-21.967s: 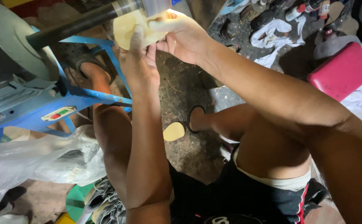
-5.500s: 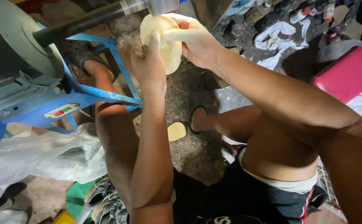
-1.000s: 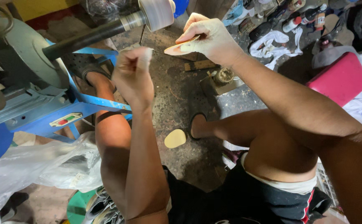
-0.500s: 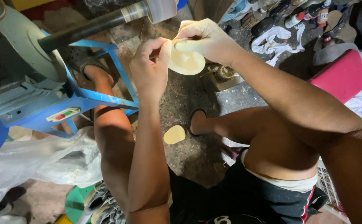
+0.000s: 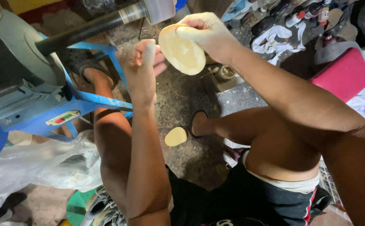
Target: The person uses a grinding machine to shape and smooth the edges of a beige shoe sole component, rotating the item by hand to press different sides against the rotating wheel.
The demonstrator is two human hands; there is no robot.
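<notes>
Dirty floor lies below, with a small pad at 6 o'clock. Right hand pinches the pale oval piece flat to see it; left hand is a fist touching its 9 o'clock edge.

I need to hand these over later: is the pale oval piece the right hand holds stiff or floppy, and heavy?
The pale oval piece probably holds its shape: pinched at one edge by the right hand, it stays flat without drooping. It looks thin, so likely light. Its matte face suggests little slipperiness.
</notes>
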